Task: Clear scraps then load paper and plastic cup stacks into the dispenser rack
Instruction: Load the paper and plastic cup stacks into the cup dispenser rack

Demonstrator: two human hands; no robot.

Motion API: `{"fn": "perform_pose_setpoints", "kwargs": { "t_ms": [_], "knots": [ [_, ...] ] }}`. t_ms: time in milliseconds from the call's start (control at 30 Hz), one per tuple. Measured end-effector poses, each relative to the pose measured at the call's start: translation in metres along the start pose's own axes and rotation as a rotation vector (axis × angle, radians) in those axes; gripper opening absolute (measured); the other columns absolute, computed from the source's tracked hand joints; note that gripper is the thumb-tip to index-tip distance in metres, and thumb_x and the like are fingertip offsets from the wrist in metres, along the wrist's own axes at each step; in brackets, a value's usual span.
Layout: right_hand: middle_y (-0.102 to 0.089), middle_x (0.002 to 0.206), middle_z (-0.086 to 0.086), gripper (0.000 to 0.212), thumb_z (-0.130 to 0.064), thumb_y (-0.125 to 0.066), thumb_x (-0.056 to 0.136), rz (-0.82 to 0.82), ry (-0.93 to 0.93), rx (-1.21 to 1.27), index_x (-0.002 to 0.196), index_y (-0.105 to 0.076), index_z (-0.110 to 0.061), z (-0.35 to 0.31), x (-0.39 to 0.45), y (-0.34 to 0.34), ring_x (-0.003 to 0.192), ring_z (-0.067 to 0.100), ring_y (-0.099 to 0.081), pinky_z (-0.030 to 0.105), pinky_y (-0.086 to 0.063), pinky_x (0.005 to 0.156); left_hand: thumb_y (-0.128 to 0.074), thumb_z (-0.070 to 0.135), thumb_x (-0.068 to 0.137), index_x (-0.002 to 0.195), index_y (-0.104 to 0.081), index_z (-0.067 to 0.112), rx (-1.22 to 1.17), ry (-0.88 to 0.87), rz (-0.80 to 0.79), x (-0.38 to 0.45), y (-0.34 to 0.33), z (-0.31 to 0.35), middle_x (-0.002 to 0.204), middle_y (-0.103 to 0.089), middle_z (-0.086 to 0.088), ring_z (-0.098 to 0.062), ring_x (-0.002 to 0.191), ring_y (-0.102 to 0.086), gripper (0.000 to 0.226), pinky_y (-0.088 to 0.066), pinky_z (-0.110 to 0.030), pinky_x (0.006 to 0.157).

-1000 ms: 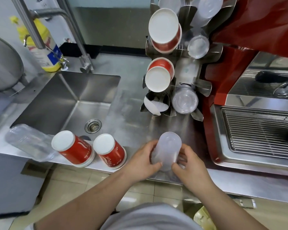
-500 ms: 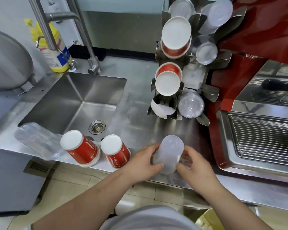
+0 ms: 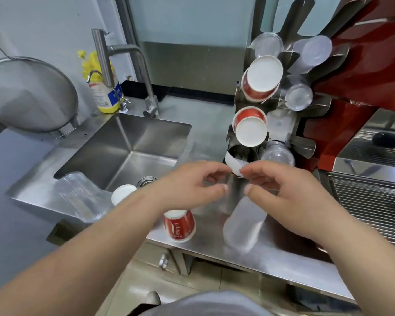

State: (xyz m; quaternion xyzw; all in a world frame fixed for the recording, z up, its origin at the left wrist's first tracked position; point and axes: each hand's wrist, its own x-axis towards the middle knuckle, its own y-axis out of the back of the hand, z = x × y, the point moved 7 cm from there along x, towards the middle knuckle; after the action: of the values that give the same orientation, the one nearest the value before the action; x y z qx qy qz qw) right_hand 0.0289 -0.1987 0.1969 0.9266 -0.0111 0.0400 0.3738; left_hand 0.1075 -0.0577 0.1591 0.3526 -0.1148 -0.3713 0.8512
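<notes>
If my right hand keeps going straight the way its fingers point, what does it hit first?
Most likely the white paper scrap in the dispenser rack's bottom-left slot: the right hand's fingertips point up-left and look almost on it already. Depth is unclear, though.

We are listing colours. Paper cup stack (image 3: pixel 179 225) on the counter (image 3: pixel 283 267): showing red with white script and a white base. Rack's paper cups (image 3: pixel 261 82): showing red walls, white bottoms. Plastic cup stack (image 3: pixel 244 226): appearing clear to frosted, though we are seeing it blurred. Counter and sink (image 3: pixel 128 144): reading brushed silver-grey. Soap bottle (image 3: pixel 103 87): showing yellow with a white and blue label. Machine (image 3: pixel 374 65): showing glossy red.
</notes>
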Motion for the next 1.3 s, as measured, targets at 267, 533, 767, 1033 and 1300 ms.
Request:
{"fn": "perform_pose_setpoints", "kwargs": {
  "t_ms": [267, 533, 767, 1033, 1300],
  "knots": [
    [-0.061, 0.117, -0.010, 0.050, -0.049, -0.060, 0.083, -0.413, -0.012, -0.326, 0.128, -0.052, -0.029, -0.007, 0.024, -0.092, 0.103, 0.008, -0.057, 0.020, -0.042, 0.083, -0.061, 0.053, 0.086, 0.148, -0.031, 0.034, 0.621, 0.130, -0.332, -0.023, 0.025, -0.057, 0.149, -0.039, 0.006, -0.014, 0.127, -0.045, 0.072, -0.031, -0.021, 0.093],
    [-0.061, 0.116, -0.002, 0.054, -0.040, -0.070, 0.073, -0.382, -0.236, -0.085, 0.122, -0.050, -0.028, 0.053, 0.015, -0.193, 0.109, 0.018, -0.057, 0.025, -0.046, 0.086, -0.078, 0.048, 0.067, 0.144, -0.022, 0.035, 0.657, 0.146, -0.341, -0.031, -0.012, -0.087, 0.130, -0.046, -0.003, -0.029, 0.118, -0.053, 0.096, -0.049, -0.043, 0.094],
    [-0.060, 0.122, -0.007, 0.078, -0.045, -0.078, 0.057, -0.223, -0.303, 0.137, 0.127, -0.048, -0.031, 0.075, 0.012, -0.221, 0.109, 0.010, -0.057, 0.030, -0.048, 0.093, -0.075, 0.033, 0.071, 0.133, -0.036, 0.030, 0.605, 0.054, -0.245, -0.034, -0.032, -0.101, 0.120, -0.049, -0.003, -0.030, 0.107, -0.057, 0.073, -0.039, -0.033, 0.079],
    [-0.058, 0.109, -0.013, 0.066, -0.051, -0.074, 0.050, -0.067, -0.346, 0.150, 0.109, -0.047, -0.047, 0.084, 0.011, -0.220, 0.095, 0.003, -0.057, 0.016, -0.047, 0.075, -0.071, 0.039, 0.072, 0.129, -0.037, 0.037, 0.495, -0.003, -0.193, -0.036, -0.022, -0.106, 0.118, -0.051, 0.005, -0.022, 0.110, -0.056, 0.067, -0.047, -0.033, 0.084],
    [-0.051, 0.104, -0.024, 0.064, -0.055, -0.071, 0.046, 0.154, -0.233, 0.174, 0.105, -0.045, -0.058, 0.037, 0.036, -0.171, 0.098, -0.002, -0.054, 0.012, -0.042, 0.079, -0.075, 0.040, 0.070, 0.130, -0.042, 0.035, 0.462, -0.104, -0.084, -0.036, 0.041, -0.054, 0.116, -0.052, 0.007, -0.019, 0.111, -0.056, 0.068, -0.048, -0.039, 0.092]
  ]
}}
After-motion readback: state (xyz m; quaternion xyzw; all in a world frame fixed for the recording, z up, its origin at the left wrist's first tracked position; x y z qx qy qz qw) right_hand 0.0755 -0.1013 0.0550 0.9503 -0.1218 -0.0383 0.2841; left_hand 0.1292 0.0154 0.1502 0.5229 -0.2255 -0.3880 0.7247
